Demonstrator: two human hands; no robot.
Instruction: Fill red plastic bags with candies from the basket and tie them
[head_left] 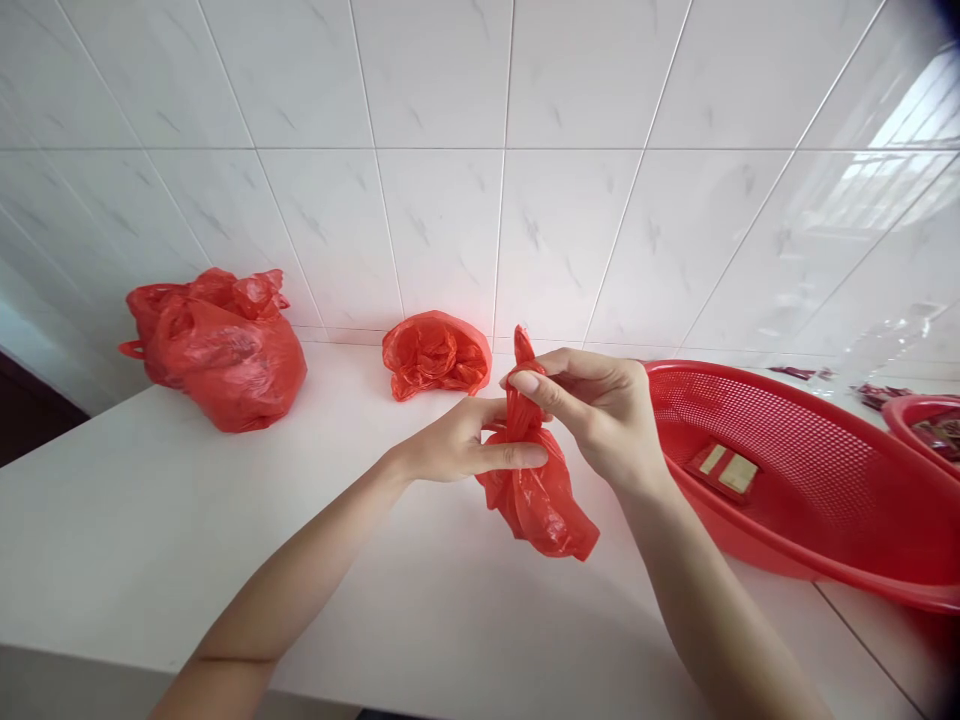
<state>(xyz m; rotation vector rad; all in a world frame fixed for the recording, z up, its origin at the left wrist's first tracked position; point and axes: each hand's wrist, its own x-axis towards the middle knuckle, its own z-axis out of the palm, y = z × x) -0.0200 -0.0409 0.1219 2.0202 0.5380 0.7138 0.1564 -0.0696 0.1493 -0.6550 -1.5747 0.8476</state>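
A red plastic bag (546,500) hangs bunched between both hands, above the white counter. My left hand (472,440) is closed around its gathered middle, thumb across the front. Higher up, my right hand (600,405) pinches the twisted neck of the same bag between thumb and fingers, and a narrow end sticks up above the grip. The lower part of the bag flares out loosely below the left thumb. Behind the hands, a crumpled red plastic bag (437,355) lies against the wall.
A full red plastic bag (225,360) stands at the left on the white counter (337,590). To the right is a large red perforated basket (795,430) with a flat packet (727,472) inside. A smaller red basket (911,408) and a clear plastic bottle (892,345) are beyond it. A tiled wall closes the back.
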